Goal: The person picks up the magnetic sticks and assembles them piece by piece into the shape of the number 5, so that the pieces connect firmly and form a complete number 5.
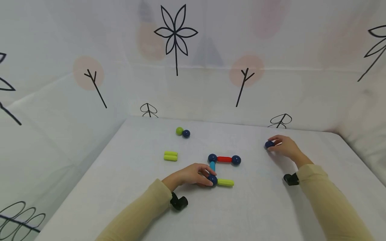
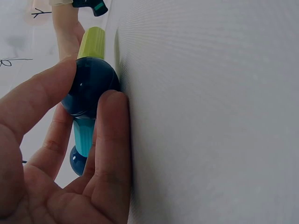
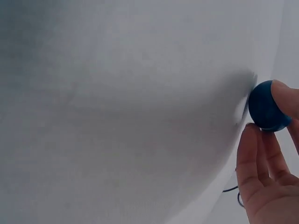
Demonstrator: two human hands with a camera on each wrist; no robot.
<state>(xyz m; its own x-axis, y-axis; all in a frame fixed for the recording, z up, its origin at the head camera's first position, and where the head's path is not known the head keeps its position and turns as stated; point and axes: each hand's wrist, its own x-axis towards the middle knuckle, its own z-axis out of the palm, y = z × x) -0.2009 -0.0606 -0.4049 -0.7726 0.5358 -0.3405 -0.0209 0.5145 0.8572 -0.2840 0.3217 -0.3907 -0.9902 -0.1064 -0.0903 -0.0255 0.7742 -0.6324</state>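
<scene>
My left hand (image 1: pixel 193 174) pinches a dark blue ball (image 2: pixel 91 86) between thumb and fingers, low at the table. A yellow-green rod (image 1: pixel 225 182) sticks out of that ball to the right, and a light blue rod (image 1: pixel 212 166) runs from it to a second dark blue ball (image 1: pixel 212 158). From there a red rod (image 1: pixel 224 159) leads to a third dark blue ball (image 1: pixel 236 160). Over at the right, my right hand (image 1: pixel 284 146) holds a loose dark blue ball (image 3: pixel 267 107) between thumb and fingertips, at the tabletop.
Two yellow-green rods (image 1: pixel 170 156) lie side by side left of the joined pieces. Farther back, a green ball (image 1: pixel 179 131) sits against a dark blue ball (image 1: pixel 186 134). A patterned cloth (image 1: pixel 205 93) rises behind the white table (image 1: pixel 256 207).
</scene>
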